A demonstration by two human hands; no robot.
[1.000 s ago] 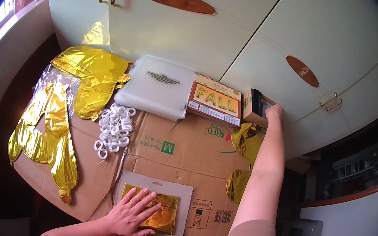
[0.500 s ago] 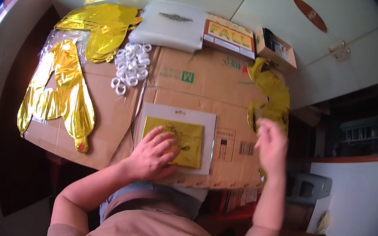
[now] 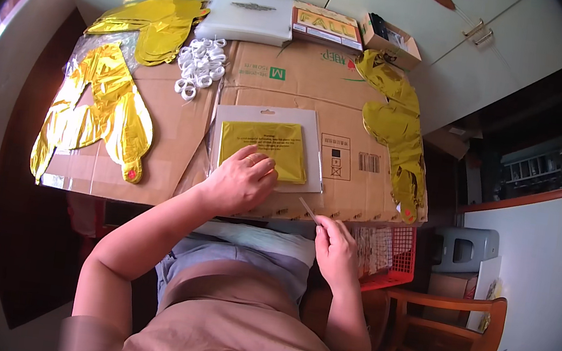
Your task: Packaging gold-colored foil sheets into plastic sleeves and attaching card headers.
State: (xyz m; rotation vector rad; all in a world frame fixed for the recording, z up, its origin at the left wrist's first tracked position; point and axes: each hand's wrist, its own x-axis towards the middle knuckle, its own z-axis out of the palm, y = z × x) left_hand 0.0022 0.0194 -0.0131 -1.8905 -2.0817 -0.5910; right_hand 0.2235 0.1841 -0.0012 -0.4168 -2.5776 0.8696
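A folded gold foil balloon (image 3: 278, 140) lies in a clear flat pouch with a white backing card (image 3: 239, 112) near the table's front edge. My left hand (image 3: 241, 181) rests on the lower left part of the folded foil, its fingers bent and bunched together. What the fingertips pinch, if anything, is hidden. Just off the table's front edge, my right hand (image 3: 337, 247) is closed on a thin pale straw-like stick (image 3: 307, 210), whose free end points up and left toward the pouch's lower right corner.
Cardboard (image 3: 294, 78) covers the table. Flat gold foil balloons (image 3: 119, 111) lie at left, with another (image 3: 392, 112) at right. White ribbon rolls (image 3: 201, 65), a translucent stack (image 3: 248, 18), a printed box (image 3: 328, 25) and a small open box (image 3: 391, 39) stand behind. A wooden chair (image 3: 448, 304) is lower right.
My right hand has come from the right-hand foil balloon down and left to the front edge, with the stick in it. My left hand stays on the folded foil. The view has shifted.
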